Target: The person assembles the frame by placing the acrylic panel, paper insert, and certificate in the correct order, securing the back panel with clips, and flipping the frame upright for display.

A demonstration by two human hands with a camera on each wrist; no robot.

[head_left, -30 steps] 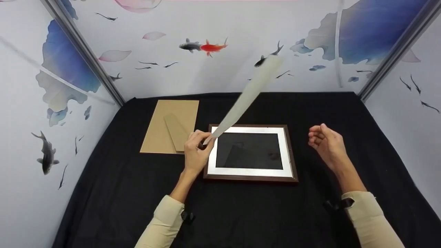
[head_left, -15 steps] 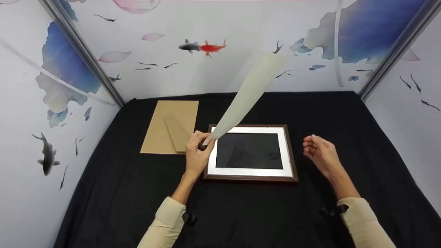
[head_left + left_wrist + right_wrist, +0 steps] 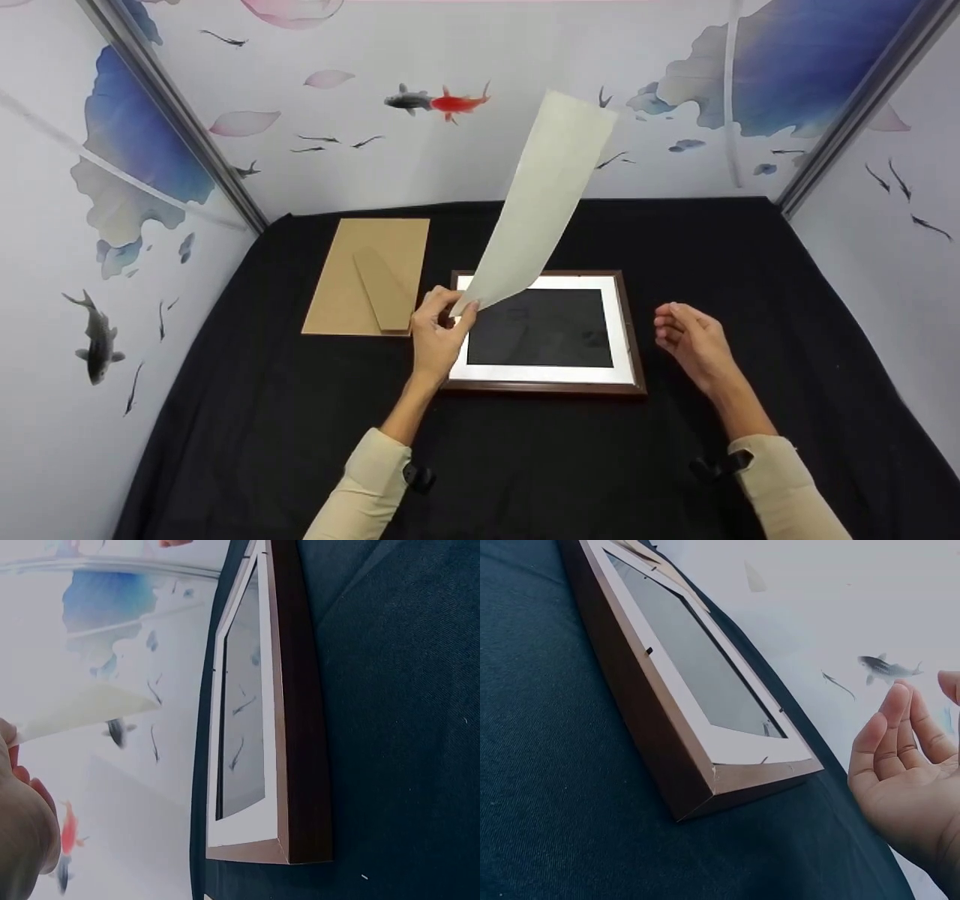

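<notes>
My left hand (image 3: 437,345) pinches one corner of a pale cream sheet of paper (image 3: 536,202) between thumb and fingers. The sheet rises up and to the right, bowed, above the picture frame (image 3: 547,388). Lying face down, the brown frame shows a white mat and a dark glassy opening. In the left wrist view the paper (image 3: 90,709) stands clear of the frame (image 3: 307,787). Off the frame's right side my right hand (image 3: 699,345) hovers with loosely curled fingers, holding nothing. Its fingers (image 3: 889,739) are apart from the frame in the right wrist view.
Left of the frame lies a tan backing board (image 3: 326,300) with an easel leg (image 3: 386,300) on it. Black cloth (image 3: 525,457) covers the table. Printed white panels (image 3: 480,45) enclose the back and sides. Small dark tabs (image 3: 649,651) sit along the frame's inner edge.
The sheet has turned so that more of its broad face shows, its top edge higher. My right hand has come down and left, towards the frame. The left hand has shifted slightly right.
</notes>
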